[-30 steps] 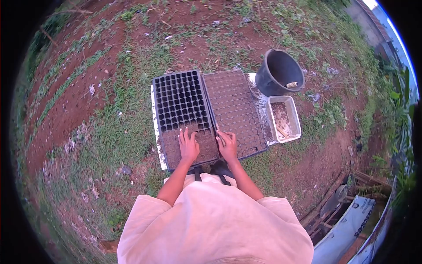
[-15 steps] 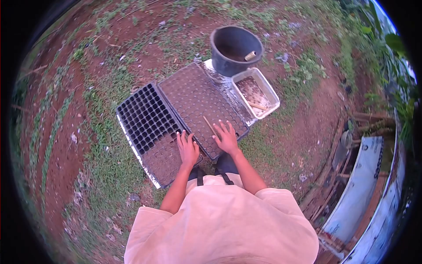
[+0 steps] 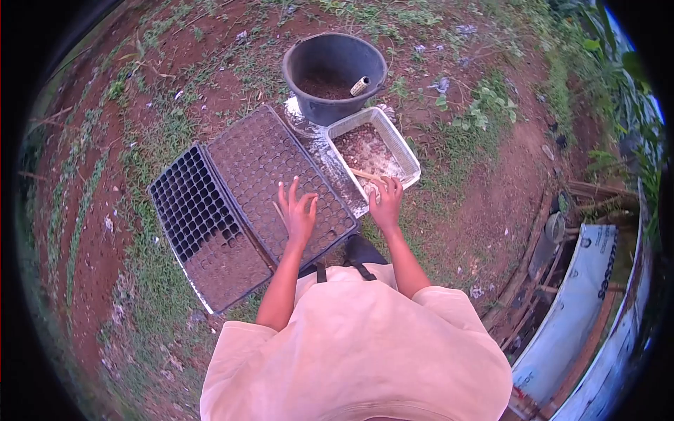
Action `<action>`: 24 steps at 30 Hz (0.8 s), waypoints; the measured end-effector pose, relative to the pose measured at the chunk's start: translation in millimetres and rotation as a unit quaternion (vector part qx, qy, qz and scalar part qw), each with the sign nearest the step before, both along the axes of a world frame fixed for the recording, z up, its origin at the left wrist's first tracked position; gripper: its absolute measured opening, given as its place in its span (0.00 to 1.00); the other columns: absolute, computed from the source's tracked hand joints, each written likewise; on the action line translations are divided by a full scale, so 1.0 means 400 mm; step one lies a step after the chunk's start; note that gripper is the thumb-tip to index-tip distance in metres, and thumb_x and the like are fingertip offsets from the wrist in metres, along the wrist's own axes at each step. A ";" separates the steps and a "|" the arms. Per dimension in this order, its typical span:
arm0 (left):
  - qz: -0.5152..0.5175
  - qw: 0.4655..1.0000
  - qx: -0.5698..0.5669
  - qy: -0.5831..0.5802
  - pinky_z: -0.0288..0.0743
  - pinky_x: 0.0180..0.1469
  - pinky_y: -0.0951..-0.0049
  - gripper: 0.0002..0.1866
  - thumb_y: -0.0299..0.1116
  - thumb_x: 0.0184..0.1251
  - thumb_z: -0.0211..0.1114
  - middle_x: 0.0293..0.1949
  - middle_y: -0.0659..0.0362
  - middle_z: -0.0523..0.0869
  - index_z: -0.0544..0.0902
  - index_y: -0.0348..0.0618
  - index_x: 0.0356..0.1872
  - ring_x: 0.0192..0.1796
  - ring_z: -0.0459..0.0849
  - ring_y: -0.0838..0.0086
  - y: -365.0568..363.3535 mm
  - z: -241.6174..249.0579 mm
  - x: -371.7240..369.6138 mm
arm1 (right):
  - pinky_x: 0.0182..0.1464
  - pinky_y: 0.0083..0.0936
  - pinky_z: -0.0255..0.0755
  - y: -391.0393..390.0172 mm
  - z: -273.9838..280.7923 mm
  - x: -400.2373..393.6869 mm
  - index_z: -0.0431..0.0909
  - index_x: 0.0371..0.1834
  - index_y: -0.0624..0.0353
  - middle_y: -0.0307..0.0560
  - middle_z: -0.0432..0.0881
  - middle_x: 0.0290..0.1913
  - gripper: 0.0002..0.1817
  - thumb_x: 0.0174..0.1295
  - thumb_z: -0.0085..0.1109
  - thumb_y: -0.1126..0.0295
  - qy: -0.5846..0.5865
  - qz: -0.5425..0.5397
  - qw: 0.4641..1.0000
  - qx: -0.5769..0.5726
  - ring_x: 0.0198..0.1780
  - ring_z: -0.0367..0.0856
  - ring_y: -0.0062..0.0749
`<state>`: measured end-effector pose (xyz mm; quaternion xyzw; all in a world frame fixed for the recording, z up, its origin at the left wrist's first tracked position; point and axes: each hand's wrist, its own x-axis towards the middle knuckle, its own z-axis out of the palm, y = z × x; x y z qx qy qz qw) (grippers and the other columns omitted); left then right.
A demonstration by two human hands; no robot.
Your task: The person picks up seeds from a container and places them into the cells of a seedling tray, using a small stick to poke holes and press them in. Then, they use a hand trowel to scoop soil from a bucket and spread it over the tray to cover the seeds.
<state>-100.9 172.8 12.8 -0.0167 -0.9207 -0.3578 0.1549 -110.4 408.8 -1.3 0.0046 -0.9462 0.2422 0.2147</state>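
Note:
My left hand (image 3: 300,217) is open above the near part of a soil-filled seedling tray (image 3: 260,147), its fingers apart and a little bent. Beside it, a thin stick (image 3: 280,214) rests on the soil. My right hand (image 3: 387,207) is at the near corner of a white plastic basket (image 3: 407,151), fingers bent and apart over its inner side. I see nothing held in it, though its palm side is hidden. A wooden stick (image 3: 365,174) lies in the basket close to those fingertips, among small reddish-brown bits.
A second tray (image 3: 189,203) stands at the left, its near part soil-filled and its far cells black and hollow. Behind the basket is a dark bucket (image 3: 330,109) holding soil and a light cylindrical object (image 3: 359,86). A white-blue sheet (image 3: 565,316) covers a low structure at right.
My right hand has moved off the soil-filled tray to the basket's near corner. My left hand has shifted from between the trays onto the soil-filled tray. The camera view has swung slightly right.

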 end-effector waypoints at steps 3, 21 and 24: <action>0.013 1.000 0.002 0.012 0.57 0.71 0.45 0.05 0.31 0.58 0.71 0.69 0.56 0.67 0.87 0.49 0.35 0.74 0.53 0.46 0.090 -0.002 -0.050 | 0.68 0.51 0.55 0.092 -0.014 -0.074 0.80 0.49 0.53 0.48 0.71 0.61 0.16 0.55 0.61 0.70 -0.023 0.010 0.999 0.029 0.68 0.59 0.53; 0.066 0.991 -0.069 -0.095 0.47 0.75 0.45 0.22 0.34 0.65 0.60 0.75 0.43 0.51 0.74 0.45 0.62 0.76 0.42 0.38 0.339 -0.042 -0.204 | 0.76 0.48 0.41 0.211 -0.054 -0.364 0.88 0.38 0.47 0.46 0.57 0.76 0.09 0.57 0.61 0.64 -0.067 0.205 0.965 0.152 0.78 0.43 0.52; 0.069 0.988 -0.084 -0.110 0.46 0.75 0.46 0.23 0.34 0.66 0.59 0.75 0.44 0.51 0.73 0.44 0.62 0.76 0.41 0.39 0.347 -0.050 -0.203 | 0.75 0.50 0.42 0.202 -0.072 -0.377 0.87 0.36 0.47 0.48 0.58 0.75 0.09 0.52 0.65 0.69 -0.088 0.237 0.956 0.146 0.78 0.44 0.54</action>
